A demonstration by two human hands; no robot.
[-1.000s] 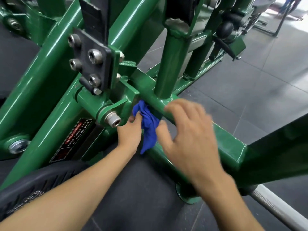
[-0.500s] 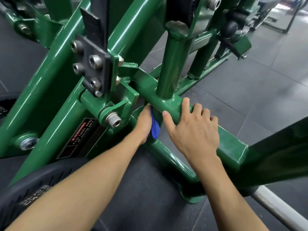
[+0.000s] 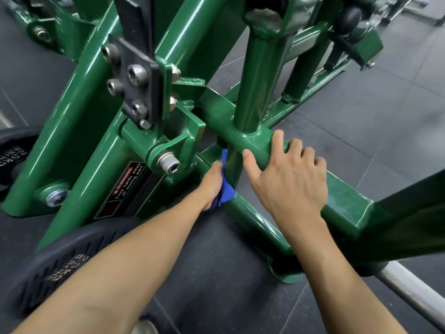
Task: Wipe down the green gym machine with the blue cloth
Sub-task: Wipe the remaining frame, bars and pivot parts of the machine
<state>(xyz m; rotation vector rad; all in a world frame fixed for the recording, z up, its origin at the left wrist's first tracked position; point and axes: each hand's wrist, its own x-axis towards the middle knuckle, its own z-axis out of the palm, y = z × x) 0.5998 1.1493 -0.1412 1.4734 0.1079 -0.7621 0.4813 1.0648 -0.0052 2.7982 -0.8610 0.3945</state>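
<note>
One blue cloth (image 3: 227,192) clutched in fingers of left hand (image 3: 212,186) against lower tube of one green gym machine (image 3: 96,97), right hand (image 3: 289,182) wrapped round its crossbar, two black weight plates (image 3: 60,263), one warning label (image 3: 125,186)

There are two hands, a left hand (image 3: 212,186) and a right hand (image 3: 289,184), one blue cloth (image 3: 226,192) and one green machine (image 3: 101,116). Two black weight plates show, one at the left edge (image 3: 14,153) and one lower down (image 3: 60,261). There is one warning sticker (image 3: 125,186) and one steel bar (image 3: 409,292).
</note>
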